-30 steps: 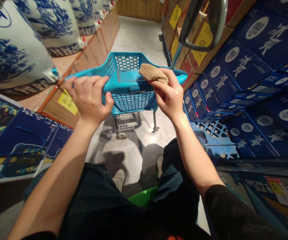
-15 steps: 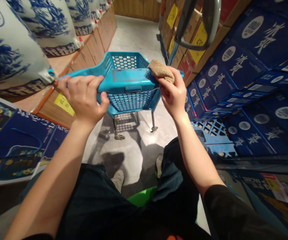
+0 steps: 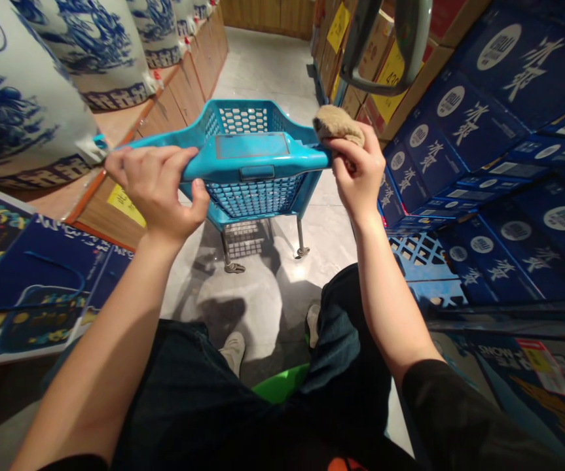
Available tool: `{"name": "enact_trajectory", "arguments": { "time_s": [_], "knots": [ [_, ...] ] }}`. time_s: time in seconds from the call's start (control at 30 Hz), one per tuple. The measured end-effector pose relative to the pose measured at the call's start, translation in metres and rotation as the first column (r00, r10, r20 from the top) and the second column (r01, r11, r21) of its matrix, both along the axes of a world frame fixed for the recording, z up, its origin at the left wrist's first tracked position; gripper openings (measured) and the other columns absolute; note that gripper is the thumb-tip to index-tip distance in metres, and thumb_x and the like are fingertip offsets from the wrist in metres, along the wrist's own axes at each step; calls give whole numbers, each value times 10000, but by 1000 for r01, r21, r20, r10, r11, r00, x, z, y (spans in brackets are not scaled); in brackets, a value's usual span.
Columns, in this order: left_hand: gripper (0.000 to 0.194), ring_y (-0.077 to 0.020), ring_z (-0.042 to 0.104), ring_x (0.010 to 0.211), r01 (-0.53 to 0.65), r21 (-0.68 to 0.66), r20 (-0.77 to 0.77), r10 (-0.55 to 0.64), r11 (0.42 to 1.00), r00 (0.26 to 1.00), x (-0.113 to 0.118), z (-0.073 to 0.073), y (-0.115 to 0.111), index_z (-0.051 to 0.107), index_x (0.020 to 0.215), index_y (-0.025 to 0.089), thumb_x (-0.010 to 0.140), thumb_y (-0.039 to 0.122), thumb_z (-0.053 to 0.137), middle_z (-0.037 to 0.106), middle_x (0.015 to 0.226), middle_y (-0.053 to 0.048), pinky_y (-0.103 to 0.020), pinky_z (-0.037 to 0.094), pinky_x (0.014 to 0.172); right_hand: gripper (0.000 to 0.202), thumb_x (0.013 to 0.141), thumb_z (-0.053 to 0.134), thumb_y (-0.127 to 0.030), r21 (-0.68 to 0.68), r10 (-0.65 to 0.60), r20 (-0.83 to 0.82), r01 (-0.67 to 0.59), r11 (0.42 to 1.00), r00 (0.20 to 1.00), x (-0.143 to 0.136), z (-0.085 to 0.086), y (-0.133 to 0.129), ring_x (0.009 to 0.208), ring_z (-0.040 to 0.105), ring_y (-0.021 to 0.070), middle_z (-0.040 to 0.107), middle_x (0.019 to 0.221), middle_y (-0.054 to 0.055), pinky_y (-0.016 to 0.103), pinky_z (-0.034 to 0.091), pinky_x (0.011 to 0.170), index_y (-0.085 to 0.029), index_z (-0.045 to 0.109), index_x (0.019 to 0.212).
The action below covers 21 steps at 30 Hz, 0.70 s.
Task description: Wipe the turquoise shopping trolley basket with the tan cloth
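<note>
A blue plastic shopping cart (image 3: 253, 157) stands in front of me, its handle bar toward me. My left hand (image 3: 159, 190) is closed over the left part of the handle, fingers on top and thumb on the near side. In my right hand (image 3: 361, 170) is a folded brown cloth (image 3: 337, 123), pinched against the right end of the handle. The inside of the cart's basket is mostly hidden by the handle; its honeycomb side walls show.
Large blue-and-white jars (image 3: 100, 52) line a wooden counter (image 3: 164, 98) on the left. Stacked dark blue cartons (image 3: 488, 124) rise close on the right, above a light blue crate (image 3: 427, 268). A grey handle-shaped loop (image 3: 387, 85) hangs at the upper right. Pale floor (image 3: 262, 65) runs ahead.
My right hand has slid the cloth rightward along the handle toward its right end. The left hand stays on the handle, shifted very slightly left.
</note>
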State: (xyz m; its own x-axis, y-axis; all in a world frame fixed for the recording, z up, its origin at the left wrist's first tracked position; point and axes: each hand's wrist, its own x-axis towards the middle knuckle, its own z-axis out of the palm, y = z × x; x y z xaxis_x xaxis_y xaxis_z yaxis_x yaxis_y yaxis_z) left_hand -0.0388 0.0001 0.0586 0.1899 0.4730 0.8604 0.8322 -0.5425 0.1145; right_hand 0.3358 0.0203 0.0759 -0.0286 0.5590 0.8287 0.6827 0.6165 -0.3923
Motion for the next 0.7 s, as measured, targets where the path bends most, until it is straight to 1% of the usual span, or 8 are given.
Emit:
{"name": "enact_trajectory", "arguments": {
  "time_s": [0.07, 0.13, 0.23, 0.3, 0.37, 0.5, 0.6, 0.7],
  "knots": [
    [557, -419, 655, 1234, 0, 15, 5, 0, 1000, 1000, 1, 1, -1, 775, 1383, 254, 1011, 563, 499, 783, 1301, -131, -739, 349, 1135, 259, 1108, 579, -355, 22, -21, -43, 22, 1000, 999, 16, 1, 12, 1276, 770, 286, 768, 1299, 83, 546, 643, 1154, -276, 826, 1106],
    [560, -414, 653, 1231, -4, 9, 3, 4, 1000, 1000, 1, 3, -1, 780, 1377, 250, 1017, 568, 491, 782, 1294, -127, -737, 345, 1139, 300, 1121, 569, -403, 30, 1, -95, 2, 1000, 995, 34, 0, 27, 1249, 779, 282, 777, 1253, 68, 565, 641, 1155, -261, 832, 1103],
    [592, -426, 629, 1274, -8, -71, -10, 8, 997, 1000, 1, 4, -2, 758, 1398, 231, 1014, 587, 481, 765, 1328, -129, -764, 294, 1177, 314, 1105, 617, -470, -9, 54, -193, -56, 998, 980, 56, -4, 48, 1249, 779, 284, 794, 1168, 42, 593, 611, 1195, -261, 848, 1069],
    [602, -435, 611, 1303, -6, -113, -15, 4, 994, 1000, -1, 4, -2, 739, 1412, 223, 1009, 590, 484, 749, 1354, -133, -786, 257, 1200, 312, 1086, 647, -495, -44, 76, -237, -89, 995, 968, 63, -8, 56, 1242, 782, 287, 799, 1106, 33, 604, 600, 1205, -262, 854, 1060],
    [594, -431, 608, 1303, -7, -100, -15, 6, 995, 1000, -2, 3, -2, 729, 1421, 224, 1012, 579, 484, 743, 1360, -134, -788, 257, 1203, 303, 1078, 649, -489, -57, 80, -246, -97, 994, 966, 65, -12, 56, 1248, 781, 289, 802, 1117, 34, 606, 608, 1195, -264, 852, 1075],
    [573, -410, 606, 1285, -3, -34, -21, 3, 999, 1000, -4, 0, -1, 727, 1439, 239, 1030, 560, 485, 740, 1350, -122, -745, 292, 1196, 224, 1065, 645, -395, -22, 55, -211, -61, 998, 976, 49, -15, 35, 1316, 754, 294, 779, 1290, 58, 562, 636, 1170, -283, 839, 1073],
    [581, -416, 577, 1332, -9, -69, -12, 8, 998, 1000, -5, -1, -2, 720, 1448, 241, 1031, 574, 488, 728, 1365, -122, -748, 248, 1235, 229, 1046, 609, -290, 7, 89, -144, -89, 996, 986, 21, -12, 12, 1311, 754, 289, 766, 1299, 57, 567, 639, 1161, -278, 837, 1052],
    [581, -419, 558, 1363, -9, -78, -11, 8, 997, 1000, -5, -1, -2, 710, 1453, 240, 1016, 564, 505, 718, 1378, -124, -760, 240, 1247, 265, 1032, 593, -220, -1, 139, -30, -139, 990, 990, -11, -6, -7, 1332, 747, 274, 757, 1362, 49, 545, 628, 1177, -308, 839, 1079]
  ]
}}
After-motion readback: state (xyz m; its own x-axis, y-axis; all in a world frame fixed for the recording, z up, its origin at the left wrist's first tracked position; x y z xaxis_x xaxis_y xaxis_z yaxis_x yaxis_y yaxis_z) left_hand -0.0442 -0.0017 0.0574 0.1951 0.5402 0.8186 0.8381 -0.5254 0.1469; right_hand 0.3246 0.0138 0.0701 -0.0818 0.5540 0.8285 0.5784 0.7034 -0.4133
